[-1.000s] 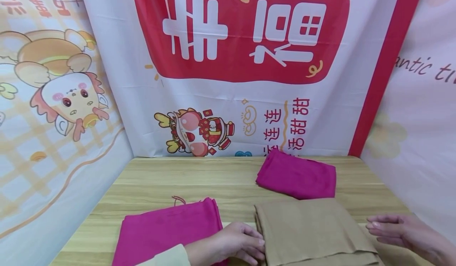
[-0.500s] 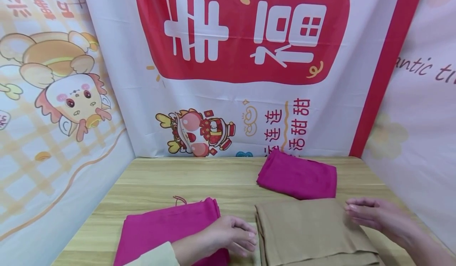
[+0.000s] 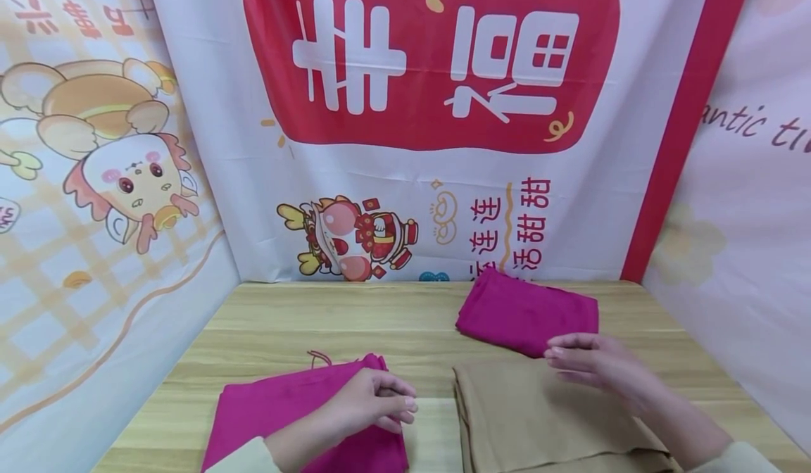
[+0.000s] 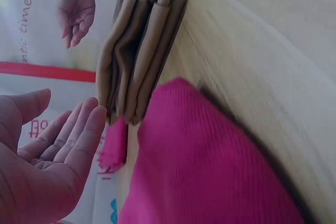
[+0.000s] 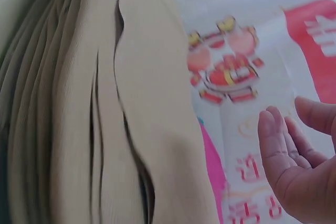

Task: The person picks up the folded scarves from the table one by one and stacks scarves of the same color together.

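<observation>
One tan cloth (image 3: 538,420) below and apart from right fingers (image 3: 575,357)

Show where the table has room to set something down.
The widest bare patch of table lies between the near pink cloth and the banner. A narrow strip parts that cloth from the tan cloth; more lies right of the far pink cloth. Crowded: where tan nears far pink, by the right hand.

The head camera looks forward and down from above, while both sideways-turned wrist cameras share the folded tan fabric (image 5: 157,66), the right from close up, the left past magenta fabric (image 4: 199,166).
</observation>
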### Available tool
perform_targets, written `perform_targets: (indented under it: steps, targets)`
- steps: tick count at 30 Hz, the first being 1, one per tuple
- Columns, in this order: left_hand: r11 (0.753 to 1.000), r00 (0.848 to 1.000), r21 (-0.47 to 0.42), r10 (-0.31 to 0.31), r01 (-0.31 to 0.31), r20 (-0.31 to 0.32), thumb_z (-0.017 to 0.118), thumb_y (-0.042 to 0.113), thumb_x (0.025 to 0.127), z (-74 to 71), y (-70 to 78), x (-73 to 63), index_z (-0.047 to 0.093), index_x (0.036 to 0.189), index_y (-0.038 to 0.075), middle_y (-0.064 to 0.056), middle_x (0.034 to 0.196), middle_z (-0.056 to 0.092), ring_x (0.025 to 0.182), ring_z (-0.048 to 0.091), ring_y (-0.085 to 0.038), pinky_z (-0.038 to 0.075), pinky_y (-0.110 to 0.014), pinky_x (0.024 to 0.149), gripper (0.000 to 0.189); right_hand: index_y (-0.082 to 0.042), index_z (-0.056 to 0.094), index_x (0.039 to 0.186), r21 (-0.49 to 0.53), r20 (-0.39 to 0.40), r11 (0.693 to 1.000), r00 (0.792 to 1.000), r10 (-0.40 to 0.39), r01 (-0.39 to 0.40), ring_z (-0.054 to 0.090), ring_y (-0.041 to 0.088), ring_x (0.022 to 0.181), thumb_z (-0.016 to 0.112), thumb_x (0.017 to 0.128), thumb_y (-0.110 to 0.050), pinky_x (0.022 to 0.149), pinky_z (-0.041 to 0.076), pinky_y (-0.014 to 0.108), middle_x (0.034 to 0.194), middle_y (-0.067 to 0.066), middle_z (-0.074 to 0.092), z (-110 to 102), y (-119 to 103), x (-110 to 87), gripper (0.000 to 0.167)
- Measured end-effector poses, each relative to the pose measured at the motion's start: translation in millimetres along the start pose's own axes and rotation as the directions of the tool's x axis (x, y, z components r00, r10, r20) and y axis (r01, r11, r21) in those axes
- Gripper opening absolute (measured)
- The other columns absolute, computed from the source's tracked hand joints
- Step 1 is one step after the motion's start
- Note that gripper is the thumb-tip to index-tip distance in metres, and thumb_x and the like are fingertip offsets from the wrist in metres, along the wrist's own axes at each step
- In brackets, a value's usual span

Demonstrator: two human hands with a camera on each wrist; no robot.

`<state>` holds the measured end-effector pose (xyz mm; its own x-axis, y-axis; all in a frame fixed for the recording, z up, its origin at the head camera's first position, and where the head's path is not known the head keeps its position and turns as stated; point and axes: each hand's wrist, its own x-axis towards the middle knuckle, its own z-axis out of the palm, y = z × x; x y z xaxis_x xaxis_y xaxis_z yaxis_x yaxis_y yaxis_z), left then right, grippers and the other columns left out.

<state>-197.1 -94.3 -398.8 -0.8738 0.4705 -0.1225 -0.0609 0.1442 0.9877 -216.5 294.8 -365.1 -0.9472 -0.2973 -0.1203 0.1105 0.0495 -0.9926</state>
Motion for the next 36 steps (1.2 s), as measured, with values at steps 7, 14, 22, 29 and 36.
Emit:
perform_targets:
  steps: [7, 14, 22, 29, 36]
  targets:
    - [0.995, 0.999, 0.097, 0.01, -0.006, -0.037, 0.07, 0.015, 0.091, -29.8, -1.8, -11.5, 0.065, 0.108, -0.009, -0.014, 0.095, 0.068, 0.088, 0.069, -0.028, 0.059, -0.038, 0.071, 0.03, 0.01, 0.057, 0.118, -0.037, 0.037, 0.999, 0.999, -0.013, 0.014, 0.066, 0.023, 0.099, 0.068, 0.092, -0.013, 0.088, 0.054, 0.039, 0.104, 0.011, 0.068, 43, -9, 21.9, 0.037]
    - [0.982, 0.995, 0.191, 0.013, 0.007, -0.101, 0.069, 0.02, 0.092, -63.7, -8.4, -25.5, 0.063, 0.111, -0.01, -0.013, 0.097, 0.067, 0.091, 0.067, -0.026, 0.058, -0.039, 0.074, 0.036, 0.011, 0.057, 0.117, -0.055, 0.074, 0.998, 0.997, 0.017, -0.013, 0.066, 0.029, 0.1, 0.069, 0.09, -0.01, 0.087, 0.054, 0.041, 0.103, 0.015, 0.067, 86, -14, 41.6, 0.036]
    - [0.94, 0.967, 0.332, 0.015, 0.072, -0.253, 0.069, 0.024, 0.092, -97.6, -18.1, -43.7, 0.065, 0.11, -0.007, -0.01, 0.093, 0.066, 0.088, 0.065, -0.023, 0.058, -0.035, 0.073, 0.036, 0.014, 0.056, 0.116, -0.035, 0.129, 0.999, 0.992, 0.007, -0.002, 0.067, 0.024, 0.095, 0.066, 0.09, -0.002, 0.086, 0.055, 0.042, 0.102, 0.016, 0.068, 123, -9, 60.7, 0.032]
    - [0.892, 0.907, 0.428, 0.05, 0.149, -0.419, 0.071, 0.022, 0.09, -118.7, -25.0, -56.5, 0.068, 0.11, -0.005, -0.007, 0.093, 0.069, 0.085, 0.066, -0.022, 0.057, -0.033, 0.069, 0.034, 0.014, 0.057, 0.115, -0.083, 0.142, 0.996, 0.989, 0.042, -0.031, 0.067, 0.024, 0.094, 0.064, 0.091, -0.001, 0.084, 0.056, 0.04, 0.101, 0.016, 0.067, 147, -9, 73.1, 0.029]
    - [0.78, 0.851, 0.577, 0.114, 0.242, -0.512, 0.071, 0.024, 0.089, -143.9, -31.1, -69.0, 0.072, 0.103, 0.004, -0.003, 0.095, 0.069, 0.083, 0.064, -0.018, 0.053, -0.032, 0.068, 0.025, 0.011, 0.058, 0.115, -0.125, 0.139, 0.989, 0.986, 0.097, -0.08, 0.065, 0.032, 0.1, 0.065, 0.091, -0.003, 0.083, 0.056, 0.04, 0.101, 0.015, 0.065, 169, -8, 85.3, 0.028]
